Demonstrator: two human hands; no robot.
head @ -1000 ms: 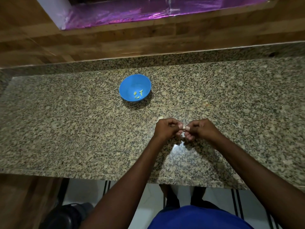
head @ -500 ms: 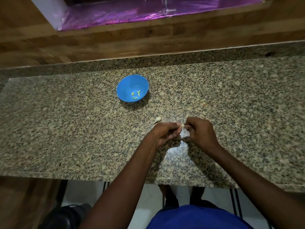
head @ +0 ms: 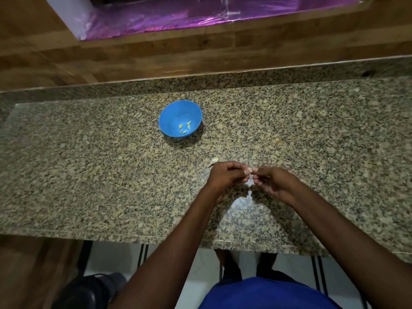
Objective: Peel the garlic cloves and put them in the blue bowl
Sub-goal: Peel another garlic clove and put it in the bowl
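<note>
**Clerk:** Item one, leftmost. What stood there?

**Holder:** The blue bowl (head: 180,118), upright on the granite counter (head: 89,175). I take it as my landmark. Inside it lay a few small peeled garlic pieces (head: 185,128), pale yellow-green, gathered on the side of its floor nearer to me.

**Clerk:** Item two?

**Holder:** One unpeeled garlic clove (head: 214,161), whitish, lying loose on the counter. It sat nearer to me than the bowl and a little to its right, apart from the bowl, just beyond my left knuckles and not touching them, as far as I could tell.

**Clerk:** Item three, your left hand?

**Holder:** My left hand (head: 227,175) was nearer to me than the bowl and to its right. Its fingers were curled in, thumb and fingertips pinching a small clove (head: 250,171).

**Clerk:** How much of that clove showed?

**Holder:** Only a pale sliver between my two hands. Whether its skin was on or off, I could not tell.

**Clerk:** Item four?

**Holder:** My right hand (head: 276,184), farther right of the bowl again, fingers also curled, their tips pinching the same clove from the other side. The two hands met at the fingertips, just above the counter.

**Clerk:** Anything behind the bowl?

**Holder:** A wooden ledge (head: 156,54), and beyond it a purple foil sheet (head: 178,18).
</note>
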